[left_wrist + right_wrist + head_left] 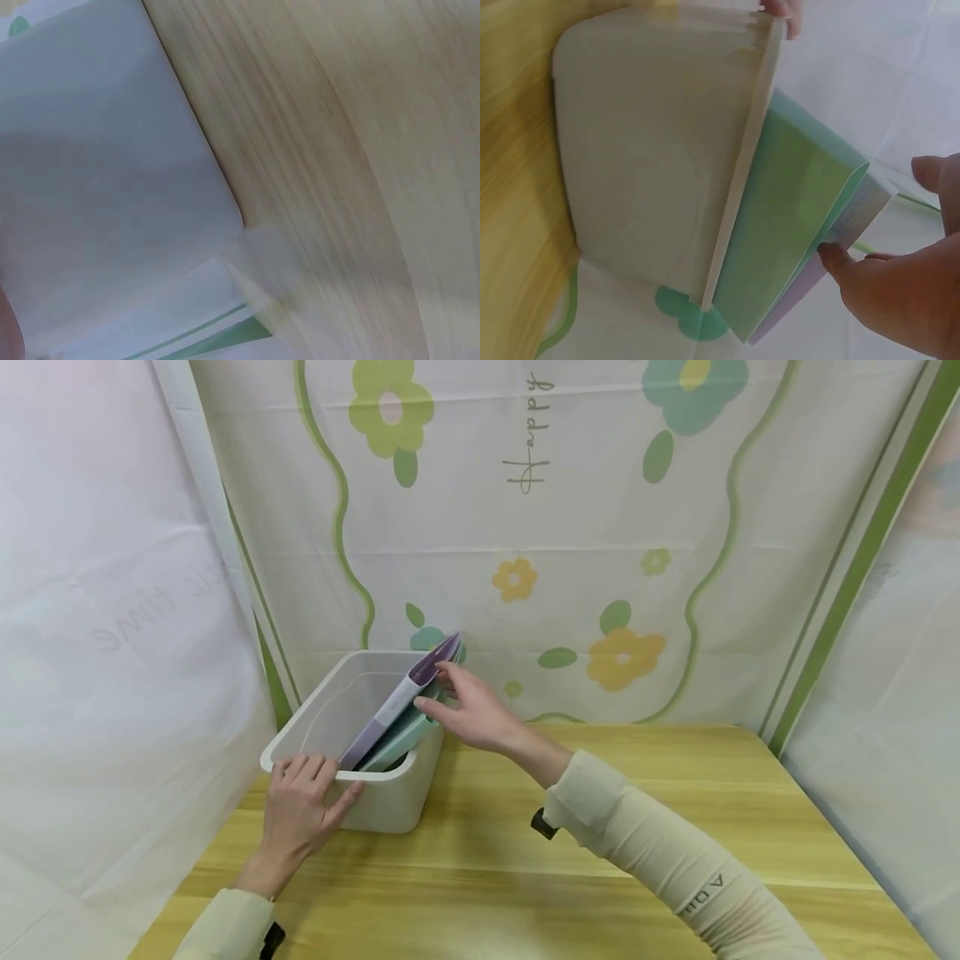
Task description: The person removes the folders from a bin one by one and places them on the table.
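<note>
Close to the flowered rear curtain point(450, 518), the white bin point(386, 802) stands on the wood-grain counter point(517, 885); inside, the purple folder point(369, 737) leans beside the green folder point(401, 741). My left grip point(300, 802) holds the near rim; my right grip point(472, 706) is loosely spread at the folders' upper end. The rear curtain says "Happy", the left curtain point(112, 735) "time".
</note>
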The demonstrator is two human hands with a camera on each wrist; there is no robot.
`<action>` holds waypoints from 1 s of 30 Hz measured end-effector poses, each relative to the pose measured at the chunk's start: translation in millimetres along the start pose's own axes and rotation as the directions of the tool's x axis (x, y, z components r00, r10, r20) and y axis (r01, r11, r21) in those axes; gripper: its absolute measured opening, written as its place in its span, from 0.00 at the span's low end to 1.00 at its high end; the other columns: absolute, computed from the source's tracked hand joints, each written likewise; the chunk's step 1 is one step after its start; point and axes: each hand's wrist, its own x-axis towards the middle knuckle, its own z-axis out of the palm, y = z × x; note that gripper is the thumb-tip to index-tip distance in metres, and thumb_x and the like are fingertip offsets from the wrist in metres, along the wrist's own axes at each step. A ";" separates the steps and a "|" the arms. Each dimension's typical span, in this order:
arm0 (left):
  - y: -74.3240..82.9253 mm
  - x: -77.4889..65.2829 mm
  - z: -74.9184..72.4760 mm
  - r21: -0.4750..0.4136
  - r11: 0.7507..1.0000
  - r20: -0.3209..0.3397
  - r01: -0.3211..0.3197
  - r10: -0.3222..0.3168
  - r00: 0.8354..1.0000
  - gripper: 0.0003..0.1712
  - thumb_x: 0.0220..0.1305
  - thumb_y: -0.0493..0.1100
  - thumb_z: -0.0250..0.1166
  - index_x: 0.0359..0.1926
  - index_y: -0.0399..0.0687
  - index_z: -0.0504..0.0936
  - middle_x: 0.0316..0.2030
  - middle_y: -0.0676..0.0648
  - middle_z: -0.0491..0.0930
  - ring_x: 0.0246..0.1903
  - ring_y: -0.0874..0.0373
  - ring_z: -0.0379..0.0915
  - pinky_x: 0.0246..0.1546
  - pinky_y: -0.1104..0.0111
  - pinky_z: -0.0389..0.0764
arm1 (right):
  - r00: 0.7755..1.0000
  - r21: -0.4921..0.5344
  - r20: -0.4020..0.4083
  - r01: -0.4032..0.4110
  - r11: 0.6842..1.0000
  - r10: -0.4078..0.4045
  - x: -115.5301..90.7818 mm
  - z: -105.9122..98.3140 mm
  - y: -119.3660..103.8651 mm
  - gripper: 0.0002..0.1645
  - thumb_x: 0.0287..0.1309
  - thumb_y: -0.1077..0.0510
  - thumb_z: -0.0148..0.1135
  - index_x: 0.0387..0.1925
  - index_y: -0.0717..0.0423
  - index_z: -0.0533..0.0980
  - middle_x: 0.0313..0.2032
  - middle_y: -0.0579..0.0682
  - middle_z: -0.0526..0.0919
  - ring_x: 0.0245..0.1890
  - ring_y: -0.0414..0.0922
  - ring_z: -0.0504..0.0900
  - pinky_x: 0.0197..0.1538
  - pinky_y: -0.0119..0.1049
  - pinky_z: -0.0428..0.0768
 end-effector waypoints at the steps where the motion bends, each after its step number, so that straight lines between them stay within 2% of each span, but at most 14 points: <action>1: 0.1 -0.1 0.5 0.001 1.000 -0.003 0.001 -0.001 1.000 0.38 0.72 0.73 0.46 0.29 0.41 0.73 0.26 0.43 0.73 0.27 0.43 0.68 0.39 0.46 0.67 | 1.000 0.025 0.002 -0.021 0.999 0.021 1.1 0.5 -1.9 0.45 0.70 0.41 0.60 0.77 0.57 0.56 0.71 0.60 0.69 0.71 0.54 0.71 0.70 0.46 0.69; 7: 0.9 -1.6 2.0 0.003 1.000 -0.016 0.004 -0.004 1.000 0.39 0.72 0.73 0.46 0.29 0.41 0.73 0.26 0.43 0.73 0.26 0.43 0.69 0.38 0.46 0.67 | 0.995 0.185 0.018 -0.103 0.977 0.101 10.1 4.5 -15.9 0.47 0.68 0.47 0.63 0.77 0.61 0.54 0.72 0.62 0.66 0.72 0.54 0.69 0.70 0.44 0.68; 11: 0.5 -2.4 1.3 0.003 1.000 -0.016 0.006 -0.006 1.000 0.38 0.72 0.72 0.46 0.28 0.41 0.72 0.26 0.43 0.73 0.26 0.43 0.69 0.38 0.47 0.67 | 0.990 0.282 0.030 -0.138 0.949 0.135 15.1 8.4 -25.6 0.40 0.67 0.52 0.65 0.72 0.63 0.60 0.69 0.63 0.70 0.70 0.53 0.71 0.68 0.43 0.72; 15: 0.4 -2.9 0.8 0.003 1.000 -0.019 0.008 -0.008 1.000 0.38 0.72 0.73 0.46 0.28 0.41 0.72 0.26 0.44 0.72 0.26 0.43 0.68 0.38 0.47 0.67 | 0.990 0.313 0.033 -0.141 0.939 0.137 17.2 11.2 -33.4 0.28 0.65 0.55 0.66 0.60 0.61 0.67 0.56 0.56 0.77 0.58 0.46 0.78 0.57 0.37 0.77; 18: 0.1 -2.7 0.9 0.004 1.000 -0.024 0.006 -0.006 1.000 0.38 0.72 0.72 0.46 0.28 0.41 0.71 0.25 0.44 0.72 0.26 0.43 0.68 0.38 0.46 0.67 | 0.987 0.303 0.031 -0.161 0.939 0.159 17.7 11.7 -38.2 0.26 0.64 0.54 0.67 0.57 0.60 0.68 0.53 0.54 0.76 0.55 0.44 0.77 0.54 0.37 0.76; 22: -0.6 -1.9 1.7 0.005 1.000 -0.028 0.001 -0.001 1.000 0.38 0.72 0.72 0.47 0.27 0.41 0.71 0.26 0.43 0.72 0.27 0.43 0.69 0.38 0.46 0.67 | 0.981 0.315 0.020 -0.189 0.930 0.193 20.2 13.6 -41.4 0.25 0.64 0.53 0.67 0.56 0.59 0.69 0.54 0.54 0.77 0.56 0.46 0.77 0.56 0.40 0.76; 30: -1.2 -0.1 2.1 0.015 1.000 -0.032 -0.013 0.014 0.999 0.38 0.72 0.72 0.46 0.27 0.42 0.71 0.25 0.44 0.71 0.27 0.43 0.68 0.37 0.47 0.67 | 0.982 0.380 0.010 -0.178 0.908 0.188 25.3 19.0 -41.9 0.15 0.62 0.57 0.69 0.44 0.57 0.72 0.42 0.49 0.75 0.41 0.43 0.73 0.45 0.35 0.73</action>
